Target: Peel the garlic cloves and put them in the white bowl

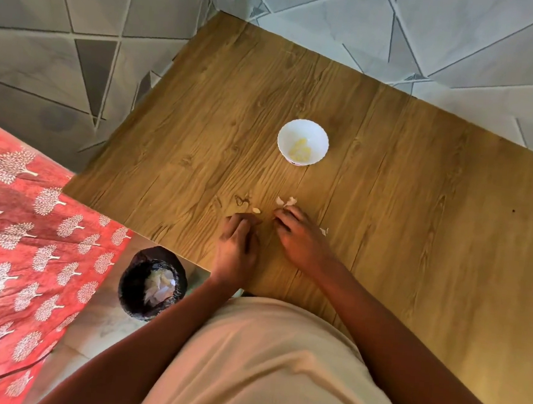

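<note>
The white bowl (303, 143) stands mid-table and holds several peeled yellowish garlic cloves (302, 148). My left hand (237, 242) rests on the wooden table (420, 199) near its front edge, fingers curled. Its fingertips are at a small garlic clove (255, 210), and whether they pinch it is hidden. My right hand (300, 237) lies just to the right with loosely curled fingers and nothing visible in them. Its fingertips sit just below two white peel scraps (286, 201). Another peel scrap (324, 230) lies beside my right hand.
A small black bin (151, 283) with pale peels inside stands on the floor left of the table's front corner. A red cloth with white tree prints (23, 245) covers something at the left. Grey patterned floor tiles surround the table.
</note>
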The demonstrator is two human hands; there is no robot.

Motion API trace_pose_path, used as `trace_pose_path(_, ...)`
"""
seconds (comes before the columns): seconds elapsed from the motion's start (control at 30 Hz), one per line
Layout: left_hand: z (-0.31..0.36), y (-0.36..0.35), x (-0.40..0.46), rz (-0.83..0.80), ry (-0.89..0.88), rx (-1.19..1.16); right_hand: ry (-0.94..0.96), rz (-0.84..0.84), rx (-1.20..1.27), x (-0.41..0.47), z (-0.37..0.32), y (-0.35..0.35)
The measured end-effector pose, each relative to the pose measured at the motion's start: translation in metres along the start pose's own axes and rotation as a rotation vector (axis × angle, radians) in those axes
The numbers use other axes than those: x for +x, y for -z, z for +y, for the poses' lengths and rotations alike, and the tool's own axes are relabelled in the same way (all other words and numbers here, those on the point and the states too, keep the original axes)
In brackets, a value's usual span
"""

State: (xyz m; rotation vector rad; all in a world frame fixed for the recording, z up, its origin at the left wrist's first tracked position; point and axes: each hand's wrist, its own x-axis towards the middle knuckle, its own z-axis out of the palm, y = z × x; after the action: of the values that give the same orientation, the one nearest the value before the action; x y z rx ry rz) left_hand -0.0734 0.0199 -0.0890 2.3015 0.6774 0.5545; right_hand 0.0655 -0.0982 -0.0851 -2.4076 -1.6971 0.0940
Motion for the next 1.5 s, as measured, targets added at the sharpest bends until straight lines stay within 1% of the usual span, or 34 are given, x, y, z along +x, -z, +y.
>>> trace_pose_path(0.07,0.004,-0.004,-0.001,-0.027,-0.024,-0.025,-0.057,0.01,0.067,-0.017,0.002,0.004)
trace_pose_path(0.2,0.008,-0.01,0.004,-0.078,-0.064,-0.088,-0.044,0.127,0.065,-0.046,0.009,0.012)
trace_pose_path(0.23,0.01,-0.012,0.005,-0.099,-0.076,-0.112,-0.101,0.163,0.079,-0.049,0.014,0.011)
trace_pose_path(0.33,0.017,-0.016,0.005,-0.179,-0.101,-0.119,-0.432,0.217,0.162,-0.053,0.025,0.012)
trace_pose_path(0.37,0.017,-0.017,0.004,-0.189,-0.107,-0.108,-0.473,0.207,0.164,-0.055,0.025,0.01)
trace_pose_path(0.4,0.016,-0.018,0.003,-0.191,-0.109,-0.103,-0.452,0.186,0.143,-0.057,0.022,0.008)
trace_pose_path(0.5,0.015,-0.019,0.004,-0.175,-0.115,-0.102,-0.205,0.1,0.142,-0.064,-0.001,-0.003)
trace_pose_path(0.57,0.014,-0.019,0.004,-0.168,-0.124,-0.105,-0.124,0.09,0.181,-0.064,-0.009,-0.005)
trace_pose_path(0.6,0.014,-0.019,0.004,-0.164,-0.124,-0.111,-0.134,0.112,0.201,-0.062,-0.01,-0.002)
trace_pose_path(0.63,0.014,-0.018,0.004,-0.159,-0.119,-0.118,-0.186,0.158,0.221,-0.061,-0.008,0.001)
trace_pose_path(0.7,0.013,-0.016,0.003,-0.144,-0.097,-0.129,-0.387,0.263,0.262,-0.064,-0.002,0.004)
trace_pose_path(0.73,0.012,-0.016,0.003,-0.134,-0.087,-0.134,-0.483,0.277,0.278,-0.066,-0.001,0.006)
trace_pose_path(0.77,0.011,-0.015,0.003,-0.126,-0.083,-0.138,-0.527,0.273,0.285,-0.067,-0.002,0.007)
trace_pose_path(0.8,0.01,-0.015,0.004,-0.125,-0.084,-0.142,-0.506,0.26,0.283,-0.067,-0.004,0.006)
trace_pose_path(0.9,0.009,-0.014,0.004,-0.132,-0.088,-0.139,-0.308,0.178,0.347,-0.067,-0.017,0.002)
trace_pose_path(0.97,0.008,-0.013,0.004,-0.134,-0.089,-0.139,-0.259,0.166,0.415,-0.063,-0.018,0.002)
trace_pose_path(1.03,0.007,-0.012,0.004,-0.129,-0.083,-0.148,-0.316,0.228,0.465,-0.056,-0.016,0.003)
trace_pose_path(1.13,0.008,-0.011,0.004,-0.121,-0.072,-0.162,-0.459,0.389,0.499,-0.047,-0.008,0.009)
trace_pose_path(1.23,0.009,-0.01,0.003,-0.123,-0.067,-0.169,-0.574,0.44,0.433,-0.047,0.001,0.01)
trace_pose_path(1.3,0.009,-0.01,0.003,-0.119,-0.073,-0.164,-0.637,0.411,0.391,-0.052,0.003,0.008)
trace_pose_path(1.33,0.009,-0.009,0.003,-0.115,-0.078,-0.163,-0.63,0.37,0.378,-0.055,0.002,0.007)
trace_pose_path(1.37,0.009,-0.009,0.003,-0.112,-0.081,-0.164,-0.593,0.321,0.372,-0.059,-0.002,0.006)
trace_pose_path(1.43,0.009,-0.009,0.003,-0.11,-0.082,-0.169,-0.464,0.229,0.376,-0.065,-0.009,0.004)
trace_pose_path(1.5,0.01,-0.009,0.003,-0.098,-0.08,-0.174,-0.332,0.173,0.385,-0.068,-0.013,0.002)
